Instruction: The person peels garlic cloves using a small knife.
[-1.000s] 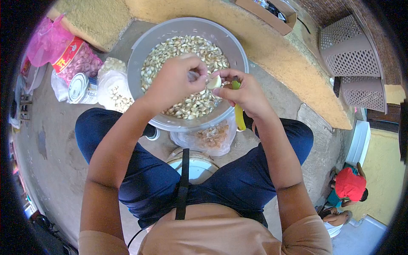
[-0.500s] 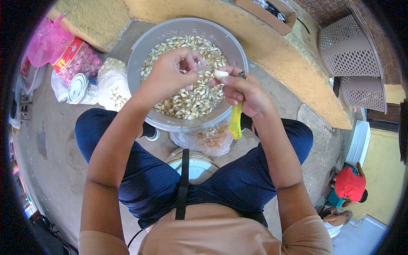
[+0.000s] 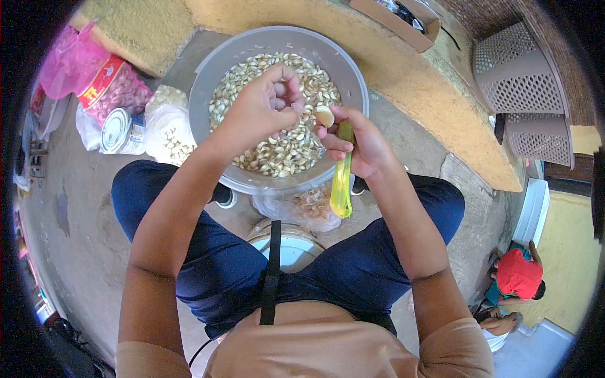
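Observation:
A wide grey tub (image 3: 200, 94) in front of me holds many garlic cloves (image 3: 283, 162), apparently in water. Above it, my left hand (image 3: 265, 104) is closed with its fingers curled; whatever it may pinch is hidden. Beside it, my right hand (image 3: 362, 142) holds a pale garlic clove (image 3: 324, 116) at the fingertips. That same hand grips a yellow cutter knife (image 3: 341, 186) against the palm, its handle pointing down. No blade can be made out.
Beneath the tub's near rim lies a clear bag of peelings (image 3: 309, 211). To the left are a pink mesh sack of garlic (image 3: 120, 94), a can (image 3: 120, 135) and a bag of cloves (image 3: 173, 142). A low yellow wall (image 3: 403, 82) curves behind. Two people (image 3: 520, 274) are at lower right.
The right hand has shifted slightly down and left, turning the clove and bringing more of the yellow handle into view. My left hand's fingers have rolled slightly, still closed over the tub.

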Demonstrator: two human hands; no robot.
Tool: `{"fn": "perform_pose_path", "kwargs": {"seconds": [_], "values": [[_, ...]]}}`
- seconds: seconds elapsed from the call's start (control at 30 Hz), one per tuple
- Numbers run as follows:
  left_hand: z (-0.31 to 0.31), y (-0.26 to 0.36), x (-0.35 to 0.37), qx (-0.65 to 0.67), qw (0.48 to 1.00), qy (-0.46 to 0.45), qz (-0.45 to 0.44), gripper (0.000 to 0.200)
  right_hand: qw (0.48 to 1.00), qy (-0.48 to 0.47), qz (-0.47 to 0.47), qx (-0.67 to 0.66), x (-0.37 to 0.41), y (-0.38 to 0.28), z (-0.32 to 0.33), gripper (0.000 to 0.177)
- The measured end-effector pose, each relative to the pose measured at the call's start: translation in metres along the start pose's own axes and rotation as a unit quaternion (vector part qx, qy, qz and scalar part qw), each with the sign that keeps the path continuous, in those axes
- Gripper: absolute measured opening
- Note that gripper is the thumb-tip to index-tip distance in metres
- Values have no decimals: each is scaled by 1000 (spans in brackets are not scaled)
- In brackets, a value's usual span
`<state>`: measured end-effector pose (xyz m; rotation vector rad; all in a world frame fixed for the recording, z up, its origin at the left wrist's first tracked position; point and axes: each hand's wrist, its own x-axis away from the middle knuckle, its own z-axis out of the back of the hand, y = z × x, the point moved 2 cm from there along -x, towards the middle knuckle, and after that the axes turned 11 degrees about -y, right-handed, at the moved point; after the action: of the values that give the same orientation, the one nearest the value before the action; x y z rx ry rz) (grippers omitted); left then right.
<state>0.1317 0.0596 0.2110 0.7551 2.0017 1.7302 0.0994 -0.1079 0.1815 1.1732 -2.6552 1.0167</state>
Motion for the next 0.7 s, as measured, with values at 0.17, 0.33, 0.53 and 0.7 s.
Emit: {"fn": "perform_pose_path", "kwargs": {"seconds": [0.17, 0.33, 0.53, 0.7], "values": [[3, -7, -2, -76, 996, -4, 56, 7, 999, -16, -13, -49, -1, 3, 1, 25], [9, -24, -3, 40, 994, -37, 100, 9, 996, -29, -17, -83, 0, 4, 0, 24], [1, -27, -5, -67, 994, 48, 78, 7, 997, -8, 4, -82, -1, 6, -4, 26], [-2, -21, -4, -221, 968, 108, -49, 12, 995, 9, 18, -99, -1, 8, 0, 25]]}}
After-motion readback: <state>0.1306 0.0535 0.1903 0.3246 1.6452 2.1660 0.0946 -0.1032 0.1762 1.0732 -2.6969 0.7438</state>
